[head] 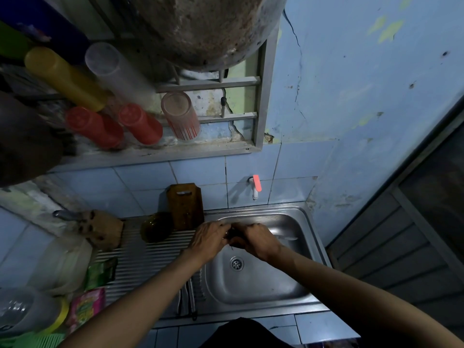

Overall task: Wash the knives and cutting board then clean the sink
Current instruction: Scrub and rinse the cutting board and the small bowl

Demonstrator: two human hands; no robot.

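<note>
Both hands meet over the back-left part of the sink. The left hand and the right hand have their fingers curled round a small dark thing held between them — too hidden to name, though a pale blade-like shape sticks out to the right past the right hand, so it may be a knife, its long axis running left to right.

The cutting board stands upright against the tiled wall on the counter, just behind and left of the hands, nearer the left one. It is brown wood, dark and worn, with a slot handle at its top — it looks stained. The tap is on the wall behind and right, nearer the right hand.
</note>
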